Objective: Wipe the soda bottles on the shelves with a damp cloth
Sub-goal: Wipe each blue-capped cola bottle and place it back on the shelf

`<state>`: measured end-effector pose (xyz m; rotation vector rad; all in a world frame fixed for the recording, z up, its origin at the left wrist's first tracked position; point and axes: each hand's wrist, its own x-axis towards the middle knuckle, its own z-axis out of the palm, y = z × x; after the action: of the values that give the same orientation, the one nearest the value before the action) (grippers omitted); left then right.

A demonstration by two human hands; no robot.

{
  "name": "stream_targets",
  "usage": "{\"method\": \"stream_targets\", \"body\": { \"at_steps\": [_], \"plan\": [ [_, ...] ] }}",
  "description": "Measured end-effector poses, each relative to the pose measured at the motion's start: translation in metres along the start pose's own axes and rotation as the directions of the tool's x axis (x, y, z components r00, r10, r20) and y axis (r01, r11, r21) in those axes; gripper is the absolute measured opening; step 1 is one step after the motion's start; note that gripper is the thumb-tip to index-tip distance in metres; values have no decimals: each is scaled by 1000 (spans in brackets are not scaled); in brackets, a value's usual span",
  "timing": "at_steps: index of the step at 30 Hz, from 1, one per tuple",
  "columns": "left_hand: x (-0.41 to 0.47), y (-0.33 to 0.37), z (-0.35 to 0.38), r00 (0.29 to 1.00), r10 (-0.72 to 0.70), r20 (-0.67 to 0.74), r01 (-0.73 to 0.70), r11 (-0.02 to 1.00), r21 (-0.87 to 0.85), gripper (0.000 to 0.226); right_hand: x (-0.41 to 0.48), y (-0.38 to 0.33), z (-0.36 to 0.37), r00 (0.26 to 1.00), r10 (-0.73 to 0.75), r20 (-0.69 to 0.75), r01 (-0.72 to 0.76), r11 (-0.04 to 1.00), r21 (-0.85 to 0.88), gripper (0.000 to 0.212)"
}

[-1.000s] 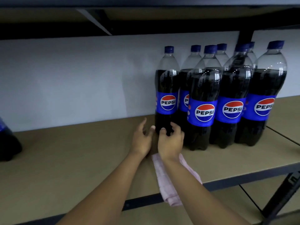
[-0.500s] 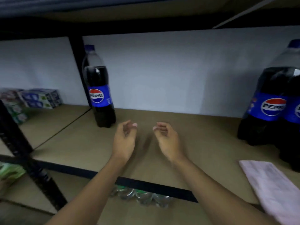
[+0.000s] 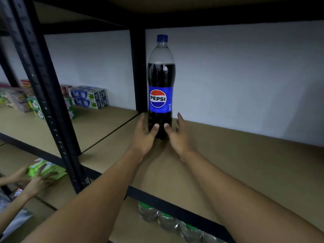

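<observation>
A single Pepsi bottle (image 3: 161, 85) with a blue cap and blue label stands upright on the brown shelf board (image 3: 236, 155), next to the black rear upright. My left hand (image 3: 144, 135) and my right hand (image 3: 178, 136) flank its base with fingers spread. Both thumbs rest on the lower front of the bottle, while the fingers stay apart from its sides. Neither hand holds a cloth, and no cloth is in view.
A black front post (image 3: 49, 95) stands to the left. Toothpaste boxes (image 3: 88, 99) fill the neighbouring bay. Below the shelf edge lie green-capped bottles (image 3: 168, 220). Another person's hands (image 3: 35, 183) hold a green packet (image 3: 46, 170) at lower left.
The view swung left, away from the bottle group and the pink cloth. Both empty hands moved forward to the lone bottle, and their thumbs now touch its base.
</observation>
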<state>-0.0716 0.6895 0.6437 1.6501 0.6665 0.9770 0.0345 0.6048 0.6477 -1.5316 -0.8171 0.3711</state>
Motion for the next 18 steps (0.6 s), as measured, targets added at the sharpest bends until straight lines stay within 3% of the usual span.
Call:
{"method": "stream_targets", "body": {
  "at_steps": [4,9,15,18],
  "plan": [
    [11,-7,-2,999,2,54,2,997,-79,78,12,6,12,997,-76,-2,76,997,28,61],
    [-4,3,4,999,20,39,-19,999,-47,72,-5,2,0,994,-108,-31,110,993,49,42],
    [-48,16,21,994,-4,111,7,1000,-22,77,-59,-14,-43,992,-122,-25,123,991,46,43],
    [-74,17,34,990,23,140,-35,996,83,79,-93,-20,-75,992,-120,-31,122,992,45,42]
  ]
}}
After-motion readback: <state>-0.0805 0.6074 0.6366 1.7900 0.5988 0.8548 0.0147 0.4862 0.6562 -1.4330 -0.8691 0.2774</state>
